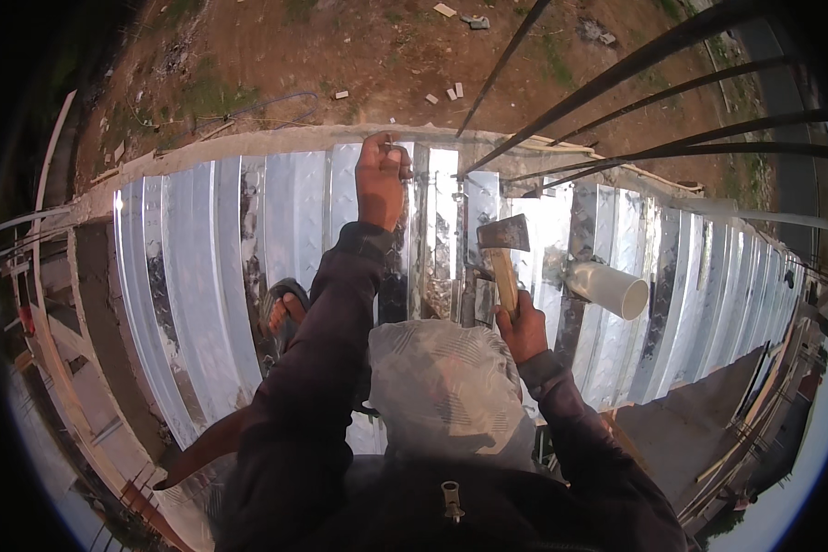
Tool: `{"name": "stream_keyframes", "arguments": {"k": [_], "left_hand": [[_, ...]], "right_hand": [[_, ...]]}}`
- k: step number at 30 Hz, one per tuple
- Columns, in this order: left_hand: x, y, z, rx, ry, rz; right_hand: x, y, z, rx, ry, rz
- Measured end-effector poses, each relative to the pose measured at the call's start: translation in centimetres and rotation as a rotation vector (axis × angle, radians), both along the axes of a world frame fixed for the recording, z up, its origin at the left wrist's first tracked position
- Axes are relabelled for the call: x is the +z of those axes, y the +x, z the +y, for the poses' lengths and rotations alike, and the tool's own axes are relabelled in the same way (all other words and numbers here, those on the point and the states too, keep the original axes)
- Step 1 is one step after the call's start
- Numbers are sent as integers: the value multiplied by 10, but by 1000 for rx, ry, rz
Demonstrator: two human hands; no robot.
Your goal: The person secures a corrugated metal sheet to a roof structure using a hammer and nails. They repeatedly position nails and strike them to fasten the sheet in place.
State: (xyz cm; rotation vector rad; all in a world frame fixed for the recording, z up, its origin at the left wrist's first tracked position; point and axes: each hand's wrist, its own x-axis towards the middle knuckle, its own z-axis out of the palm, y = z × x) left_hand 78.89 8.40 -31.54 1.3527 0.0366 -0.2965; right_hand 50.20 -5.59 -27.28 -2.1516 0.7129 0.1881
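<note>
My right hand point(523, 329) is wrapped round the wooden handle of a hatchet point(505, 235). Its dark, broad head points away from me, above the ribbed shiny metal sheets point(294, 198). Reaching farther out, my left hand point(382, 175) is at the far edge of the sheets with its fingers curled together. Whatever they may pinch is too small or hidden to name. A gap separates the hatchet head from my left hand. A pale plastic bag point(442, 386) with dark stripes bulges between my forearms.
A white pipe point(609, 289) sticks up through the sheets right of the hatchet. Several dark steel bars point(598, 78) rise at the far right. A concrete ledge point(248, 145) borders the sheets, with dirt ground point(368, 55) below. My sandalled foot point(287, 315) stands at left.
</note>
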Motion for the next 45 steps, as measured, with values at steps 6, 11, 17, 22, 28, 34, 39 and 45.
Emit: {"name": "stream_keyframes", "arguments": {"k": [6,11,17,22,28,34,39,45], "left_hand": [[-8,16,-32,-111,156,-168],[-12,35,-43,-284,665,-682],[-42,40,-38,-431,792,-616],[-40,32,-39,-339,812,-702],[-23,22,-22,38,614,-444],[-31,34,89,586,328,-322],[-69,63,147,615,499,-305],[-77,74,148,610,547,-339]], "right_hand": [[-12,-3,-7,-111,7,-40],[-21,-3,-4,-125,57,-24],[-13,6,1,-130,116,-30],[-9,17,4,-109,92,-114],[-4,32,11,-47,133,-156],[20,87,29,199,138,-239],[33,160,52,339,150,-406],[48,222,81,382,133,-394]]}}
